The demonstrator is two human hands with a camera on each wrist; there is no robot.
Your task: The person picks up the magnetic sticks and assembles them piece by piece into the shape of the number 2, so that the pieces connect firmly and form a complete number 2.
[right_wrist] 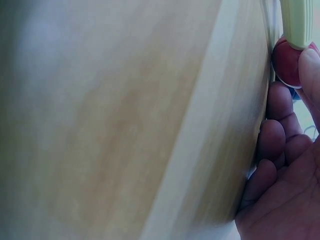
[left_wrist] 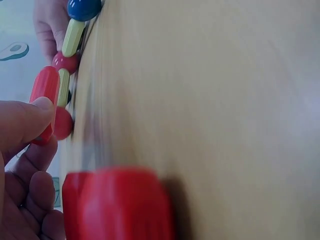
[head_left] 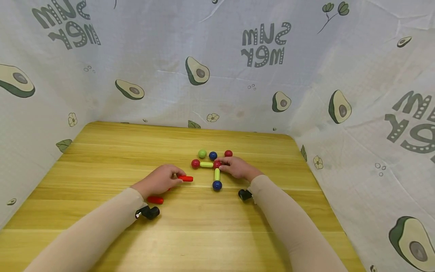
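My left hand [head_left: 161,181] pinches a red toy rod [head_left: 186,178] between thumb and fingers, over the table left of the joined pieces. In the left wrist view the thumb lies across that rod [left_wrist: 46,90]. My right hand [head_left: 239,168] grips the red corner ball [head_left: 216,164] with thumb and fingers. From this ball one yellow-green rod [head_left: 206,164] runs left to another red ball [head_left: 195,163]. A second yellow-green rod [head_left: 217,174] points toward the near side and ends in a blue ball [head_left: 217,185].
Behind the joined pieces lie a green ball [head_left: 202,153], a blue ball [head_left: 213,155] and a red ball [head_left: 228,153]. Another red rod [head_left: 155,200] lies near the left wrist, with more red partly hidden by the left hand. A printed cloth [head_left: 234,102] surrounds the wooden table [head_left: 190,234].
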